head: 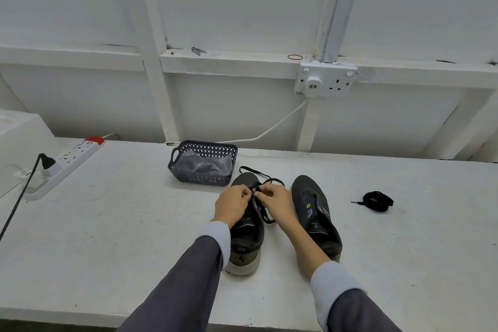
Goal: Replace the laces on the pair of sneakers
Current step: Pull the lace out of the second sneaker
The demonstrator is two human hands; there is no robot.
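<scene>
Black lace [256, 188] sits pinched between your curled fingers [245, 193]: your left hand [233, 203] and right hand [277, 203] both grip it over the left sneaker [246, 234], the other sneaker [315, 213] just beside.

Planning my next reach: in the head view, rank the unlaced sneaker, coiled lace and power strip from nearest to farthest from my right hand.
1. The unlaced sneaker, just right of the right hand.
2. The coiled lace, farther right.
3. The power strip, far left.
</scene>
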